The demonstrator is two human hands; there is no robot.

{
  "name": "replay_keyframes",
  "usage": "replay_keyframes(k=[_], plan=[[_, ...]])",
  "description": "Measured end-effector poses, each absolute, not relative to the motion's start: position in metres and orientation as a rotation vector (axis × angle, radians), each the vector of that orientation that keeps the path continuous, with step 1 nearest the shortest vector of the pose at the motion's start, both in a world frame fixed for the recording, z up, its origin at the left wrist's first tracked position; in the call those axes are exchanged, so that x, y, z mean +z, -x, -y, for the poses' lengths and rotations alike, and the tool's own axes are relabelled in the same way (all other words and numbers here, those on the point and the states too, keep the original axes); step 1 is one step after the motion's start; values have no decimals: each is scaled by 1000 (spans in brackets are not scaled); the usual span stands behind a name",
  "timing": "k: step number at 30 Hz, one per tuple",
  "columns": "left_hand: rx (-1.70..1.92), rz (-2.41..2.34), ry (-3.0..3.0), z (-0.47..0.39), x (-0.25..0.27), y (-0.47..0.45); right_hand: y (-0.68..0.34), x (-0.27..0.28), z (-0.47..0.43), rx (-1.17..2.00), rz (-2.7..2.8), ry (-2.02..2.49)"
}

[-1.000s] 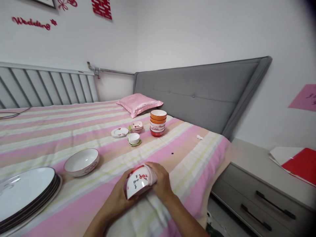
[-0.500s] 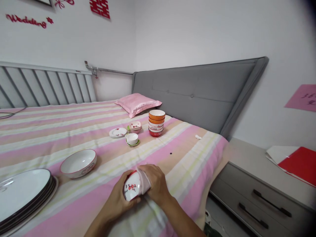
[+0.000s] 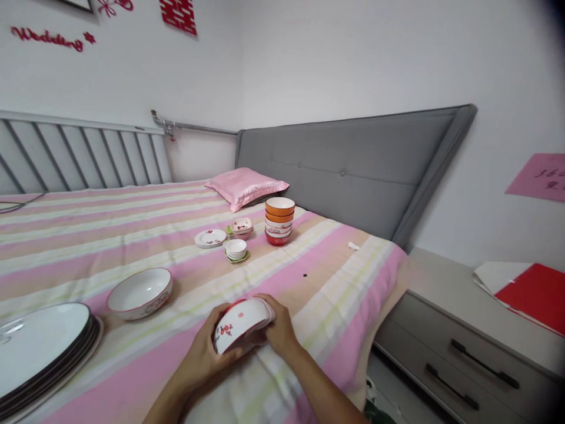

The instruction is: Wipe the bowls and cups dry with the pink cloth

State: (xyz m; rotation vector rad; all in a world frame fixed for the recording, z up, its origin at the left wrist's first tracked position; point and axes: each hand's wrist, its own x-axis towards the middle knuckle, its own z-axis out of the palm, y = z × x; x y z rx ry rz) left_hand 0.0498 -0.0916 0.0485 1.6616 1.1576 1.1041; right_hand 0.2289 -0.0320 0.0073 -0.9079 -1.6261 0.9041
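A white bowl (image 3: 242, 318) with red blossoms painted on its side is tilted between my hands, above the near part of the bed. My left hand (image 3: 212, 344) grips its left side, thumb underneath and fingers around the edge. On the right side, my right hand (image 3: 279, 330) presses a pale pink cloth (image 3: 267, 307) against the bowl; most of the cloth is hidden by the fingers. Left of the hands lies a wide white bowl (image 3: 140, 293) with a pink rim. Beyond them rises a stack of bowls (image 3: 279, 221), orange, white and red.
Large plates (image 3: 42, 347) are stacked at the lower left. Small plates (image 3: 210, 238), small pink dishes (image 3: 241, 227) and small white bowls (image 3: 236, 249) lie farther back on the striped bedspread (image 3: 128, 235). A grey nightstand (image 3: 441, 335) stands at the right.
The bowl has turned in my hands, so more of its painted outer side shows. My right hand and the cloth have shifted along the rim, and less cloth is visible.
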Motion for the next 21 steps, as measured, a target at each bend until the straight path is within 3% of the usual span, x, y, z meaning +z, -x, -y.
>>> replay_keyframes(k=[9,15,21], plan=[[1118,-1086,-1682,96,37,-57,-234,58,58,207,1911,775],[1098,-1217,-1792,95,43,-58,-230,61,60,287,1992,783],[1077,-1213,-1771,93,47,-58,-240,46,40,635,1855,810]])
